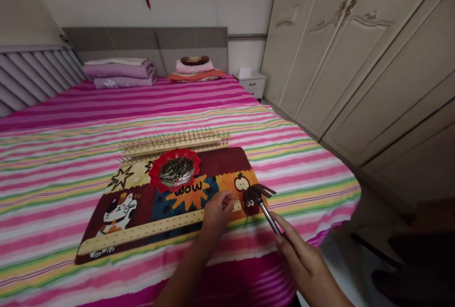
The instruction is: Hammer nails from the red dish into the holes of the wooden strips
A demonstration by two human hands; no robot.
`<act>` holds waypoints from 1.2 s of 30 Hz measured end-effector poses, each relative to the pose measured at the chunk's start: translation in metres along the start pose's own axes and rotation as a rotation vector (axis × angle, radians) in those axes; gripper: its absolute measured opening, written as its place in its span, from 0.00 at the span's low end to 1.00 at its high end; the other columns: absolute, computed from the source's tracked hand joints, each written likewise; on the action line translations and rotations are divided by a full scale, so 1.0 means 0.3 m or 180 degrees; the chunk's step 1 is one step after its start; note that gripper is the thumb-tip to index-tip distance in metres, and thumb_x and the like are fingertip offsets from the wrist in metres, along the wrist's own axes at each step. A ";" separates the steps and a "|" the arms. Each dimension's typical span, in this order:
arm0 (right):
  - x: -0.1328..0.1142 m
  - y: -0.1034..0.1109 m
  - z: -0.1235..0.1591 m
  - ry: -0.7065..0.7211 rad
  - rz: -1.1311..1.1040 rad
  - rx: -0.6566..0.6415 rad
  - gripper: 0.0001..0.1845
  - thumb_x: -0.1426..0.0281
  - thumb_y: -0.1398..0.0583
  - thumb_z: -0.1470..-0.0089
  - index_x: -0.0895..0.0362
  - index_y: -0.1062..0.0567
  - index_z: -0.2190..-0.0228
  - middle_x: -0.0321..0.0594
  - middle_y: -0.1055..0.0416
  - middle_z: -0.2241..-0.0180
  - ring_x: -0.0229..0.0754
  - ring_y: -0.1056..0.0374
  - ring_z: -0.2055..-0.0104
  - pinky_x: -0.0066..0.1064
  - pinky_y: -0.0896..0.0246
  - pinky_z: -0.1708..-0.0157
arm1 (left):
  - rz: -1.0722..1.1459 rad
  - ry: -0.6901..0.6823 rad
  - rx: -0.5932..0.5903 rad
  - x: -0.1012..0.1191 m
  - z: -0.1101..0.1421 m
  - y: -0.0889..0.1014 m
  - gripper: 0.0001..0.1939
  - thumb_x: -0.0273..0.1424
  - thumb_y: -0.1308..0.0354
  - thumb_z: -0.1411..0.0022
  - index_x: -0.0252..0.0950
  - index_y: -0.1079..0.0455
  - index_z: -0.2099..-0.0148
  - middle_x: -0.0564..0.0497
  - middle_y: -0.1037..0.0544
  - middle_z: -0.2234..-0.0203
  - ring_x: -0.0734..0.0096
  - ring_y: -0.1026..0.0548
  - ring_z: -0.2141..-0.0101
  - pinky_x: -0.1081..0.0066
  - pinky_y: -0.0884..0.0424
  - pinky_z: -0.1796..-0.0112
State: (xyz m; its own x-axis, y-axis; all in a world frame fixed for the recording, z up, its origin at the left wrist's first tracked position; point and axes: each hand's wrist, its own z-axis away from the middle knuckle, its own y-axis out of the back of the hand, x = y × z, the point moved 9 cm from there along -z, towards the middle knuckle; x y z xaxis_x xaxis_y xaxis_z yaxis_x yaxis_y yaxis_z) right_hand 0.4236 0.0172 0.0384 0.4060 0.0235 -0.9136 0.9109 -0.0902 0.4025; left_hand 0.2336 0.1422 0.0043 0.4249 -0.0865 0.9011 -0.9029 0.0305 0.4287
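Observation:
My right hand (302, 255) grips a claw hammer (269, 217) by its metal shaft, with the head raised over the right end of the mat and the claw pointing right. My left hand (217, 212) is closed in a pinch above the right part of a long wooden strip (152, 229) dotted with small holes. Whatever is between those fingertips is too small to make out. Beyond the strip stands a red scalloped bowl (154, 177) full of loose metal nails (177, 170).
A patterned mat (223, 155) lies under the strip and bowl on a striped bedspread (302, 155). Behind it rest wooden strips (170, 147) bristling with upright nails. Folded bedding (119, 71) sits by the headboard; a wardrobe (337, 60) stands at the right.

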 end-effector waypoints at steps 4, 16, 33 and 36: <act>0.078 0.030 0.024 -0.0274 -0.0226 0.0119 0.26 0.57 0.47 0.42 0.49 0.34 0.44 0.41 0.23 0.53 0.46 0.29 0.49 0.29 0.32 0.55 | -0.0948 -0.0014 0.0855 -0.007 -0.067 0.282 0.11 0.33 0.49 0.44 0.38 0.26 0.63 0.48 0.22 0.67 0.66 0.26 0.66 0.68 0.33 0.62; 0.156 0.029 0.048 -0.0614 -0.0623 0.0284 0.24 0.56 0.45 0.43 0.45 0.32 0.45 0.39 0.22 0.56 0.44 0.25 0.55 0.28 0.30 0.57 | -0.2938 0.0796 0.0082 -0.143 -0.277 0.458 0.06 0.30 0.44 0.50 0.40 0.25 0.71 0.47 0.21 0.75 0.64 0.25 0.71 0.72 0.40 0.74; 0.164 0.014 0.066 -0.0663 -0.0704 0.0597 0.24 0.56 0.44 0.46 0.46 0.29 0.48 0.37 0.21 0.62 0.46 0.26 0.55 0.29 0.33 0.54 | 0.0027 0.0534 0.0414 -0.086 -0.205 0.495 0.15 0.42 0.36 0.61 0.36 0.30 0.73 0.54 0.27 0.82 0.73 0.32 0.79 0.73 0.37 0.75; 0.159 0.003 0.066 -0.0628 -0.0932 0.0475 0.24 0.56 0.45 0.45 0.46 0.30 0.47 0.36 0.21 0.70 0.43 0.24 0.68 0.29 0.29 0.63 | 0.0845 0.0738 0.0295 -0.047 -0.153 0.433 0.23 0.43 0.31 0.68 0.33 0.29 0.71 0.54 0.28 0.83 0.76 0.33 0.80 0.75 0.37 0.76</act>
State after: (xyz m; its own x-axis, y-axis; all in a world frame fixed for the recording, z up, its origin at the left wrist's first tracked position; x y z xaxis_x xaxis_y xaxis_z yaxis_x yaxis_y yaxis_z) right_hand 0.4423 -0.0014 -0.0058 0.0950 -0.1211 -0.9881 0.9598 -0.2523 0.1232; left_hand 0.1134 0.1930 0.0503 0.1687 0.1407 0.9756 -0.9812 -0.0698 0.1797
